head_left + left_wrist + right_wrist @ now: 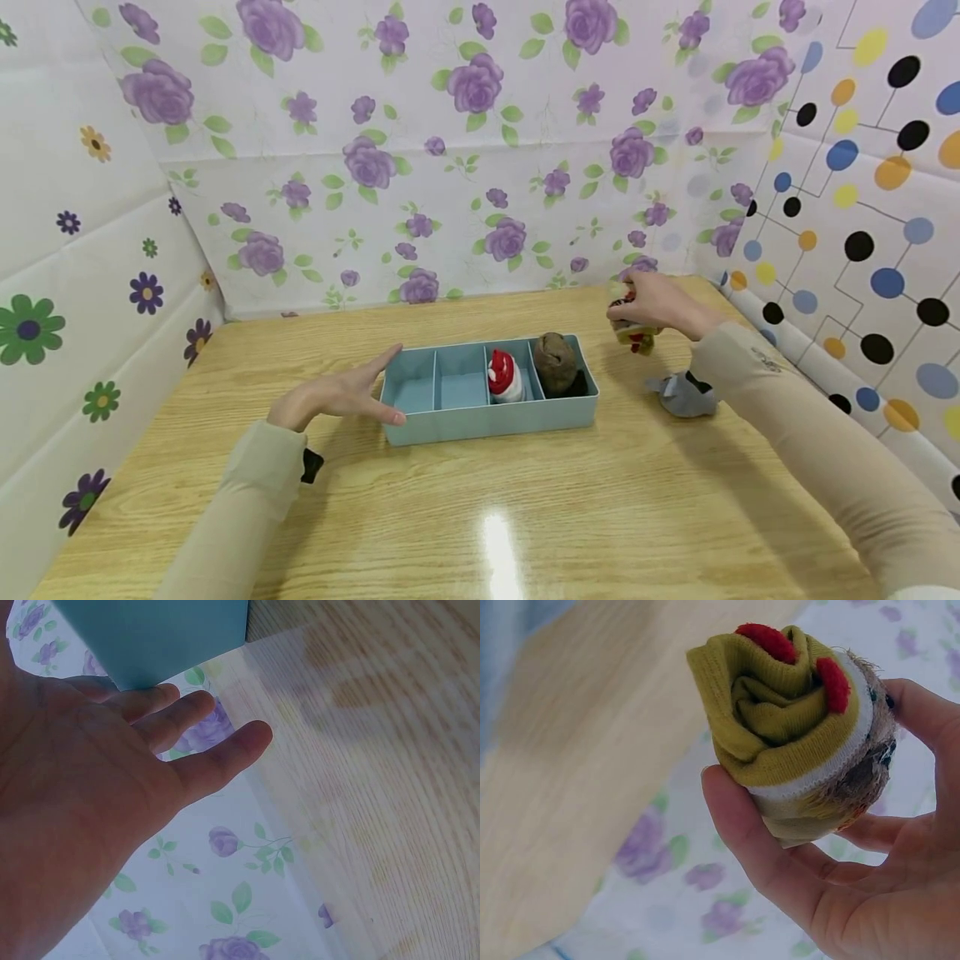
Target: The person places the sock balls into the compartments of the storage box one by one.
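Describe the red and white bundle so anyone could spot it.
The wooden table holds a blue box with four compartments. The third from the left holds the red and white bundle. Its bright red sets it apart from the brown bundle beside it.

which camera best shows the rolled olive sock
The right wrist view: the rolled sock looks large, with olive folds, red patches and a white band clear. The head view shows it small, partly covered by the right hand; the left wrist view doesn't show it.
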Motion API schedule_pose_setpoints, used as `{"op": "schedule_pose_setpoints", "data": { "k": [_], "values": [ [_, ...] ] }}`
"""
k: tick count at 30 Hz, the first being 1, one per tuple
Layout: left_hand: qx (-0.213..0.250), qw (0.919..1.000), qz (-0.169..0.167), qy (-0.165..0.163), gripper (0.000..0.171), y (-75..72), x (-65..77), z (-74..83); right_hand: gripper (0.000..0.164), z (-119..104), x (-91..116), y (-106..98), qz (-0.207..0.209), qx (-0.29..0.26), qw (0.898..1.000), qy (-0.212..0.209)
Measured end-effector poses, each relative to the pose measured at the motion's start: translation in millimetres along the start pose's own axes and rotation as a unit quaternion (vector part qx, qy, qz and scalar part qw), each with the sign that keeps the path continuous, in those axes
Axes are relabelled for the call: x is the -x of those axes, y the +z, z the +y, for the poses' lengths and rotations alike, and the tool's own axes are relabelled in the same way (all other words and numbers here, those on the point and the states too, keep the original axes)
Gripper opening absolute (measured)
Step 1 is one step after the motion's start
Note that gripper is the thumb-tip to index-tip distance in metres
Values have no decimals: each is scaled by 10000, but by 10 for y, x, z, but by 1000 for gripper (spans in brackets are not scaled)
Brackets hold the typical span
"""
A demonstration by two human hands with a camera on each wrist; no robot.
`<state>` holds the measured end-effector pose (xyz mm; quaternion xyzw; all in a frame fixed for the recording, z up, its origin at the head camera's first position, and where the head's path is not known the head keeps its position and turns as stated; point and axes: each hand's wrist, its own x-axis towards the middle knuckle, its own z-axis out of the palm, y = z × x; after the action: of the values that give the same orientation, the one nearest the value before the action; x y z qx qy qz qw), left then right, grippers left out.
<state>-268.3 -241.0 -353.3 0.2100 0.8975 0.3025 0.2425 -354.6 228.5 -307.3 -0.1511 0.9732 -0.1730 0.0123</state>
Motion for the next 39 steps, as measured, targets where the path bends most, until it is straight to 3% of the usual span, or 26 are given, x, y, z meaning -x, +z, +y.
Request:
{"op": "schedule_pose_setpoints", "data": {
  "k": [7, 14, 22, 31, 39],
  "values": [
    [-57, 10000, 27, -60, 120, 1, -2, -11, 41, -391, -108, -17, 52, -36, 9995, -294],
    [-7, 10000, 12, -52, 119, 10, -7, -6, 50, -772, -195, -5, 183, 160, 9973, -699],
    [-23, 10000, 17, -48, 119, -5, 1, -1, 51, -1187, -219, 9, 65, 31, 9947, -1025],
    [-67, 10000, -5, -17, 119, -1, 3, 9, 64, -1535, -237, 133, -52, 29, 9916, -1296],
    [-56, 10000, -42, -65, 119, -6, -10, 7, 62, -1785, -229, 265, -182, -71, 9896, -1426]
  ]
}}
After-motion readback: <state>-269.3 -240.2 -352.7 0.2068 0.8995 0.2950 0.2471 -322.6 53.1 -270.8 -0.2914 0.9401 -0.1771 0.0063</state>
